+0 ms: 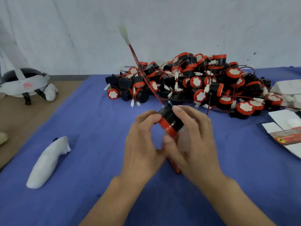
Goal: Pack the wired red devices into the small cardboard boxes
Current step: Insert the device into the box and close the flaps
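Hands: left hand [143, 144] and right hand [197, 141] meet at the centre, and both curl round one wired red device [171, 119], held above the tabletop [97, 128].
Left hand: fingertips pinch the red band from 9 o'clock.
Right hand: forefinger lies over the black far end and thumb sits under the red near end.
Axis: the device is tilted, red end toward 7 o'clock and wired end toward 1 o'clock.
Wire [140, 70]: rises toward 11 o'clock to a blurred white connector [124, 33].
Small cardboard box [176, 167]: a red edge shows at 6 o'clock of the device. The rest is hidden under the hands, and I cannot tell which hand carries it.
Next move, likely: red end goes down into the box and the long wire gets folded in.
Pile of devices [203, 82]: at 1 o'clock.
Flat box blanks [286, 137]: at 3 o'clock.
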Available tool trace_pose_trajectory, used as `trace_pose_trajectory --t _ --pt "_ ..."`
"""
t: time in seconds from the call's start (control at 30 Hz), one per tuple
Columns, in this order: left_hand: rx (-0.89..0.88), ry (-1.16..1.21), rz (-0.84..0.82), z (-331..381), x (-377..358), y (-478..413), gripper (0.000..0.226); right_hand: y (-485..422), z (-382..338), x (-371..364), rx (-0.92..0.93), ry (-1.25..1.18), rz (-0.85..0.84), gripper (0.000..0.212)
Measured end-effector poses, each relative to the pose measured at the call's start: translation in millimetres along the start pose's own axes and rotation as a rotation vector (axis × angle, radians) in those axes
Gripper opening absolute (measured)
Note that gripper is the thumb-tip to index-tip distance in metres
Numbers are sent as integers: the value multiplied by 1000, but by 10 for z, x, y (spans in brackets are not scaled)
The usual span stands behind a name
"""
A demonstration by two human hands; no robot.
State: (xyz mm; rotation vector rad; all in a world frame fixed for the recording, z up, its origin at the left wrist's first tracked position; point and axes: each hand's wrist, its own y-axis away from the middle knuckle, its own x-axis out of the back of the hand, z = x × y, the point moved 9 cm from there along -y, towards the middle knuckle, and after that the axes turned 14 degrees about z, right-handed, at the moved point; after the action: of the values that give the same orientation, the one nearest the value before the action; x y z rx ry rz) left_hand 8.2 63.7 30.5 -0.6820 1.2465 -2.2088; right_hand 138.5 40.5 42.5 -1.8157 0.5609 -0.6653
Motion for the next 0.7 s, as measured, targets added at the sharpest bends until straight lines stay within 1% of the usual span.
trace_pose_trajectory --t 0.07,0.1,0.2,0.23,0.33,0.4,0.53,0.6,0.7 --pt "19 11 -40 14 -40 21 64 12 24 -60 -41 -42 -72 50" --pt "-14 28 -64 47 -52 28 59 17 37 -58 -45 -49 -83 49" --pt "-214 45 -135 160 -75 74 59 23 74 7 -16 -19 -72 45" --pt "-244 42 -142 175 -72 87 59 14 92 42 0 7 -59 44" --pt "-260 27 -84 210 -29 87 55 -32 162 155 67 110 2 42" --pt "-231 -22 -39 186 -12 54 50 -54 186 186 114 139 16 40" --pt "-190 -97 5 131 14 -18 46 -62 91 199 245 223 62 29" --pt "-191 -125 56 136 67 -37 41 -56 37 202 270 219 76 31" --pt "-179 -132 148 113 171 -69 26 -47 -15 200 276 159 60 39"
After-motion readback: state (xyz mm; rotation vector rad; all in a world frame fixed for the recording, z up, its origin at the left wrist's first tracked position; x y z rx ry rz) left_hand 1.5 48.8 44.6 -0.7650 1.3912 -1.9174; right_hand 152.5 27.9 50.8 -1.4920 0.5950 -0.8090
